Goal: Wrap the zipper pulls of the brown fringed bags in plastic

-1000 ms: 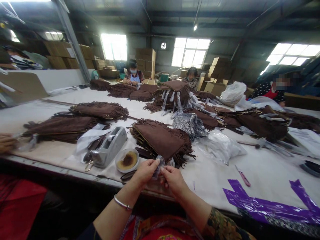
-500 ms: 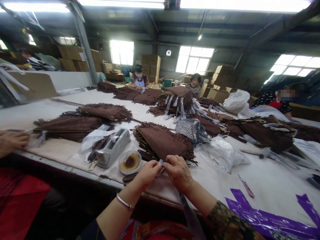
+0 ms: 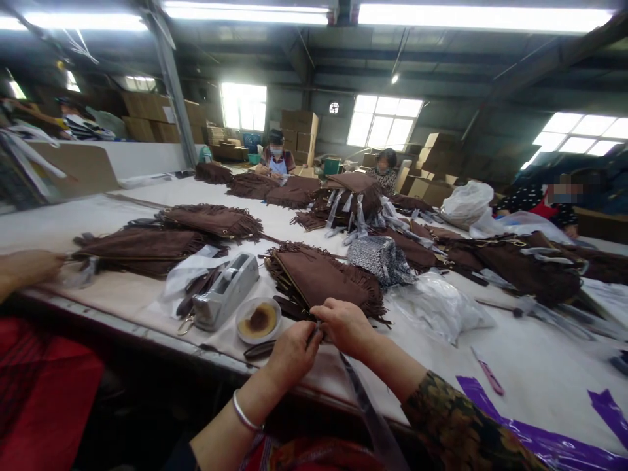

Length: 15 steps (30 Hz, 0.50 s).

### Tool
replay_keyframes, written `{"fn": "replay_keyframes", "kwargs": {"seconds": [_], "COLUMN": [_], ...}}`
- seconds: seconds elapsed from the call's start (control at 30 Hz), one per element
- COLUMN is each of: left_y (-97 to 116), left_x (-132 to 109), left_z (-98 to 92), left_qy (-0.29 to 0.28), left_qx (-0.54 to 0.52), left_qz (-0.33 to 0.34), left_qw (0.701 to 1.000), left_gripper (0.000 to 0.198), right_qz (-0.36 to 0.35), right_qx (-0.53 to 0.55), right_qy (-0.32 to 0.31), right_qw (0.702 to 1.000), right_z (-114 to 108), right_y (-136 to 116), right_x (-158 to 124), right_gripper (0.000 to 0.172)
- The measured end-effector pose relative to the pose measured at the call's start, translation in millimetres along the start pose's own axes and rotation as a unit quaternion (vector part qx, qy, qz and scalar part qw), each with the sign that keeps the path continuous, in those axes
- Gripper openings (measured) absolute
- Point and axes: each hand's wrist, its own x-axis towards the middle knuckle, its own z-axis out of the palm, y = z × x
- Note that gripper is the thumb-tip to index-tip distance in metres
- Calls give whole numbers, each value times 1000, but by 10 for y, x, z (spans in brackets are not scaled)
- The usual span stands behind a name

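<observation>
The left hand (image 3: pixel 293 350) has dipped toward the near edge of the tabletop (image 3: pixel 454 360), pinching a small dark piece (image 3: pixel 313 335) with the right hand (image 3: pixel 347 326). Nearer the right, the plastic-sleeved strap (image 3: pixel 363 399) slants lengthwise over that edge.

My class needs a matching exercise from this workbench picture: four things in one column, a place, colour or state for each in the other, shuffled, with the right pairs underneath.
Column one
1. Left hand
2. Tape dispenser
3. Round dish
4. Cutter

Column two
A. Holds something yellowish with a dark middle
B. Lies near the purple plastic
C. Has a bracelet around its wrist
D. Mostly grey

Pairs
1-C, 2-D, 3-A, 4-B
</observation>
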Motion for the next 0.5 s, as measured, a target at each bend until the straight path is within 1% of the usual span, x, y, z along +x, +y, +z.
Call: {"fn": "replay_keyframes", "kwargs": {"seconds": [0.07, 0.1, 0.17, 0.2, 0.23, 0.27, 0.3, 0.33, 0.37, 0.43, 0.47, 0.5], "left_y": [13, 23, 47, 59, 69, 77, 80, 79, 74, 51, 37, 23], "left_x": [-2, -3, 1, 7, 14, 24, 35, 46, 57, 74, 79, 81], "left_z": [-15, -23, -35, -39, -44, -50, -59, -70, -83, -104, -108, -105], "left_qy": [3, 5, 0, -12, -33, -63, -101, -139, -175, -231, -249, -260], "left_qx": [-14, -31, -86, -122, -167, -224, -292, -367, -442, -566, -609, -641], "left_qz": [-5, -11, -37, -63, -102, -153, -209, -261, -302, -347, -357, -367], "left_qw": [1000, 999, 996, 990, 980, 960, 928, 882, 827, 711, 662, 623], "left_gripper": [26, 26, 26, 28, 31, 34, 36, 37, 37, 34, 31, 30], "right_qz": [-48, -66, -89, -99, -107, -113, -117, -116, -111, -96, -90, -87], "right_qx": [-27, -36, -53, -59, -65, -68, -70, -68, -64, -51, -43, -35], "right_qy": [-12, -10, 16, 35, 55, 73, 90, 105, 118, 137, 142, 145], "right_qw": [998, 997, 994, 993, 991, 989, 987, 985, 985, 985, 985, 985], "right_z": [-8, 0, 33, 53, 72, 90, 104, 117, 129, 156, 174, 196], "right_y": [16, 23, 31, 31, 27, 21, 13, 3, -7, -27, -35, -42], "right_x": [19, 18, -9, -33, -63, -96, -131, -166, -200, -263, -293, -324], "right_gripper": [12, 15, 20, 19, 19, 19, 19, 20, 21, 21, 21, 20]}}
